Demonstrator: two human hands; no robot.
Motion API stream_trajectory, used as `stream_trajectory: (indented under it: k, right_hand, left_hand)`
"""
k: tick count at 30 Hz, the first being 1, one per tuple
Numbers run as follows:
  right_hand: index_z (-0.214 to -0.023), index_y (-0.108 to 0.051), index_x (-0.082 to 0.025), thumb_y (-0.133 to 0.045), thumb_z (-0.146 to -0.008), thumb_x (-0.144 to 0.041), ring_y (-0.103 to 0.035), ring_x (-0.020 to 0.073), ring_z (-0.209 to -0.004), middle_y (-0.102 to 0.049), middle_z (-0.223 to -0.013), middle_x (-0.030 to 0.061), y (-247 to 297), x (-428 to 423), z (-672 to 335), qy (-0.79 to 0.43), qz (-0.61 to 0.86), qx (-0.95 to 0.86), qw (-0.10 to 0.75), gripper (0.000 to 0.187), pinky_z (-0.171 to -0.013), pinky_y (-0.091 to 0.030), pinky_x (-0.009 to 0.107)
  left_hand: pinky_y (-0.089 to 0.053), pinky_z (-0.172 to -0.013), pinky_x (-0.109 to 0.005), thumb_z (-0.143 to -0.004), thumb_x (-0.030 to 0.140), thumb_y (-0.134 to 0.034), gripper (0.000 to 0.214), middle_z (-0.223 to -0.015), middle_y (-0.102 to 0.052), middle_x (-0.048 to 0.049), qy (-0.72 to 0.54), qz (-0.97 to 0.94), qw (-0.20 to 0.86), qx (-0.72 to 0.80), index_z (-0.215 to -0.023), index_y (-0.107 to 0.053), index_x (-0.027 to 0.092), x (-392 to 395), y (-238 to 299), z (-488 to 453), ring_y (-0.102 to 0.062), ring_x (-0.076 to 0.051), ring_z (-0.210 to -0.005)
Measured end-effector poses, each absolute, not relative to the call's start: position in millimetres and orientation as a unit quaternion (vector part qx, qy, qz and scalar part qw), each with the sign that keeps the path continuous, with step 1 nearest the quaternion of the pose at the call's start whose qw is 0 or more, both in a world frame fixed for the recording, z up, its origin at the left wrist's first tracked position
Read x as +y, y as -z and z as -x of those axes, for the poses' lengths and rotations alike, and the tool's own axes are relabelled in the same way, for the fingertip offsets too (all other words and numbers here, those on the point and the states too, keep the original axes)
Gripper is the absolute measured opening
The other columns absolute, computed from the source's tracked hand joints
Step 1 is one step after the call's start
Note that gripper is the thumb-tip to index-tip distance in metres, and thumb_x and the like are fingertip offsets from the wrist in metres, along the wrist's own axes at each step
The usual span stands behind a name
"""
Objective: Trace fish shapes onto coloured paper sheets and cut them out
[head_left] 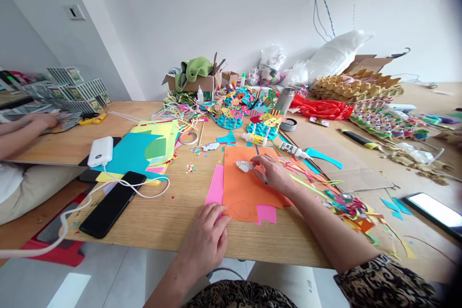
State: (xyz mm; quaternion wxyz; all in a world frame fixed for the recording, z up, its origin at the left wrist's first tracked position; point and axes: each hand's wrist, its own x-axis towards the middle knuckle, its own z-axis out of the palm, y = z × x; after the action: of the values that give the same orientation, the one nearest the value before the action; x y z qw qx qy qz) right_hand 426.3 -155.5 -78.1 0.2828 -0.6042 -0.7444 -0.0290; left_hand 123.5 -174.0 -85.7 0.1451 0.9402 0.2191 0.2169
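An orange paper sheet (245,187) lies on the wooden table (169,221) over a pink sheet (216,186). My left hand (205,239) rests with its fingers flat on the near corner of the papers. Farther up the orange sheet, my right hand (270,173) is closed around a pen (262,166). Its fingertips are beside a small white paper fish (244,166) that lies on the orange paper.
A black phone (112,204), a white power bank (100,151) with cable, and stacked coloured sheets (147,149) lie to the left. Glue bottles (254,139), paper crafts, scraps and egg cartons (357,85) crowd the back and right. A lit tablet (435,209) is at right. Another person's arm (25,127) is at far left.
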Motion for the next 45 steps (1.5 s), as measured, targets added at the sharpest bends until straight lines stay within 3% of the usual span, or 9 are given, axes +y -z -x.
stream_trajectory:
  k: [21, 31, 45]
  right_hand:
    - [-0.102, -0.055, -0.022, -0.059, -0.084, -0.026, -0.065, 0.0222, -0.081, -0.069, -0.088, 0.0067, 75, -155, -428, 0.007, 0.593, -0.719, 0.362, 0.019, -0.073, -0.053, 0.036]
    - [-0.105, -0.053, -0.022, -0.057, -0.086, -0.026, -0.063, 0.024, -0.09, -0.069, -0.093, 0.0082, 57, -146, -432, 0.017, 0.596, -0.748, 0.291, 0.02, -0.077, -0.051, 0.038]
    - [-0.1, -0.054, -0.021, -0.054, -0.088, -0.028, -0.062, 0.0226, -0.082, -0.068, -0.089, 0.0088, 38, -111, -436, 0.041, 0.575, -0.776, 0.256, 0.014, -0.072, -0.05, 0.036]
  left_hand:
    - [-0.047, -0.101, -0.047, -0.08, 0.005, -0.044, 0.04, -0.125, -0.055, -0.0123, -0.192, -0.942, 0.15, 0.232, -0.117, -0.056, 0.016, -175, 88, -122, -0.047, -0.027, -0.121]
    - [-0.048, -0.101, -0.047, -0.078, 0.005, -0.045, 0.04, -0.123, -0.058, -0.0106, -0.224, -0.936, 0.147, 0.229, -0.114, -0.059, 0.016, -174, 89, -123, -0.049, -0.027, -0.12]
    - [-0.05, -0.098, -0.041, -0.072, 0.007, -0.049, 0.042, -0.12, -0.06, -0.0108, -0.258, -0.94, 0.093, 0.203, -0.112, -0.059, 0.015, -169, 105, -123, -0.05, -0.027, -0.119]
